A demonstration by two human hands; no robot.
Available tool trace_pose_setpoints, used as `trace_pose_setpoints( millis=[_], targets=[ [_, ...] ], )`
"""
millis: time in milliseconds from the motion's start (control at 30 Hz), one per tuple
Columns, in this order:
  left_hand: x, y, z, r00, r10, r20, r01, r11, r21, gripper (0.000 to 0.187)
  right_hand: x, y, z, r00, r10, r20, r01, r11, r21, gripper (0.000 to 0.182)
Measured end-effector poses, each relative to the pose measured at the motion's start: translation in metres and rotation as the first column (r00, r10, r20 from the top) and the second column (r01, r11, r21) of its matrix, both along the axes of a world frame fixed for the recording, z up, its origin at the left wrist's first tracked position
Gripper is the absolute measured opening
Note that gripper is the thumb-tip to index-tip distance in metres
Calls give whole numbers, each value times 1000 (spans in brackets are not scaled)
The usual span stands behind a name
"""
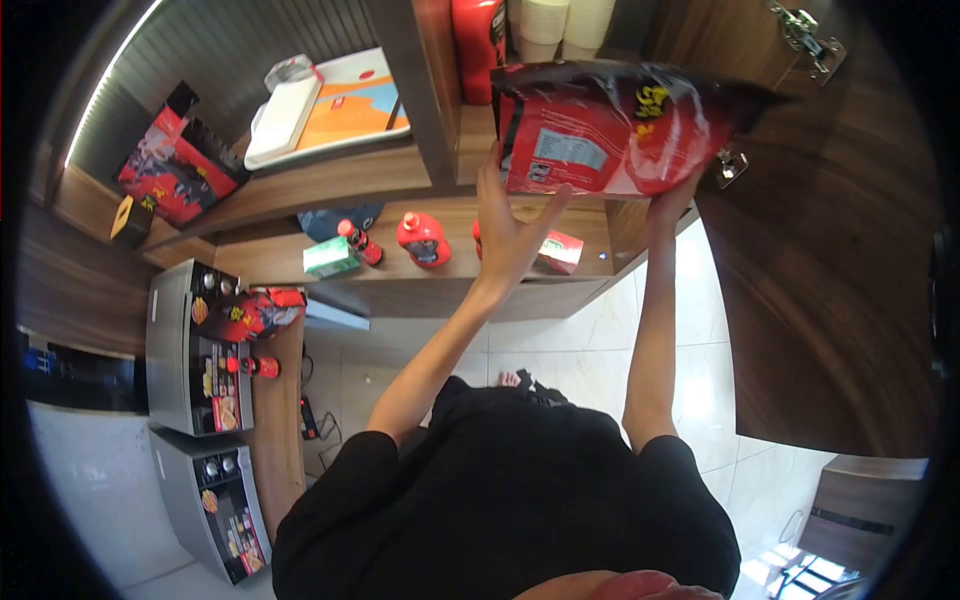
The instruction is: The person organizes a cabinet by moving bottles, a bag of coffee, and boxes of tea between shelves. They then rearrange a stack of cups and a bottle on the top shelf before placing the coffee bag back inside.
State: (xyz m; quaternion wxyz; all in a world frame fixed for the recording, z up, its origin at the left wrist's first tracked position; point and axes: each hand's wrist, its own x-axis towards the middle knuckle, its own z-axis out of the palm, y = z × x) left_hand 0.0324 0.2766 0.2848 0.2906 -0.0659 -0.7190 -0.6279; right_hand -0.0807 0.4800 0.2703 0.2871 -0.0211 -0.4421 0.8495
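Note:
A large, shiny red-and-black plastic packet (610,130) with a white label panel is held up at the open cabinet. My left hand (515,235) grips its lower left corner, thumb on the near face and fingers along the side edge. The lower right corner rests in my right hand (672,200), whose fingers are partly hidden by the packet. Just behind the packet, a red bottle (478,50) and stacked paper cups (545,25) stand inside the cabinet. On the counter below my left hand are a red squeeze bottle (424,240) and a red-and-white box (560,252).
An open brown cabinet door (830,250) hangs to the right. A tray (360,95) and another red packet (175,165) sit on the left shelf. Lower down are a small red-capped bottle (360,243), a green-and-white box (330,257) and two silver toaster ovens (175,340).

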Motion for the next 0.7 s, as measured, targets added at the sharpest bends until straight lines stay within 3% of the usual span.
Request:
trace_pose_setpoints(
  millis=[67, 167, 400, 533, 633, 667, 700],
  targets=[
    [26, 8, 13, 998, 52, -47, -52, 999, 2, 66, 28, -6, -1, 998, -66, -9, 65, 996, -61, 55],
    [68, 2, -4, 997, 73, -21, -73, 997, 2, 66, 87, 2, -22, 1000, -14, 16, 15, 999, -40, 54],
    [144, -12, -133, 945, -8, 327, -14, 998, 65, 66, 219, 39, -128, 951, 143, 273, -148, 989, -1, 52],
    [164, -16, -172, 873, -61, 484, 61, 998, 15, 66, 245, 48, -203, 891, 206, 405, -220, 975, -13, 53],
    [168, -22, -178, 880, 15, 475, 45, 992, -115, 66, 247, 39, -244, 899, 152, 410, -190, 981, 52, 48],
    [168, -24, -179, 886, 49, 461, 26, 988, -155, 66, 243, 37, -252, 820, 170, 547, -161, 985, -64, 51],
    [169, -26, -189, 830, 84, 551, 2, 988, -154, 65, 242, 51, -295, 802, 239, 547, -275, 961, -17, 53]
  ],
)
